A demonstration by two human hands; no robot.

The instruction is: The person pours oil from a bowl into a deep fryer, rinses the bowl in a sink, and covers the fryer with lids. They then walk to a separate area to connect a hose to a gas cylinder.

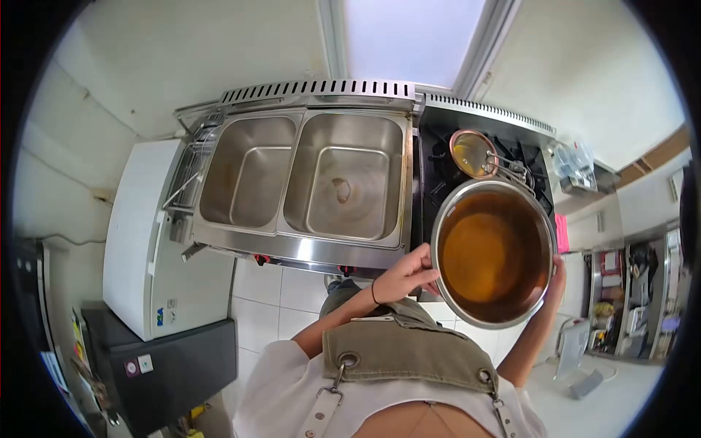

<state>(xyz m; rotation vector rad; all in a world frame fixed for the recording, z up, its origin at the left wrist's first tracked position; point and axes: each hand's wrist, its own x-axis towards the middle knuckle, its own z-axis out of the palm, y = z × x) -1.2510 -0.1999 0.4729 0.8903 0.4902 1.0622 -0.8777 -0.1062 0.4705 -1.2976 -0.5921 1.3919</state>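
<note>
A large round steel pot with amber-brown liquid inside is held between my two hands, in front of the stove. My left hand is closed on its left rim, the thumb near the edge. On the right side my right hand grips the pot, most of its fingers hidden behind the wall. Just behind the pot, a smaller copper-coloured pot with yellowish liquid sits on the black stove. Metal utensils lie beside the small pot.
Two steel basins are set in the counter left of the stove, the right one with a small brown residue. A white freezer and a dark box stand at left. Clear containers are at back right, shelves farther right.
</note>
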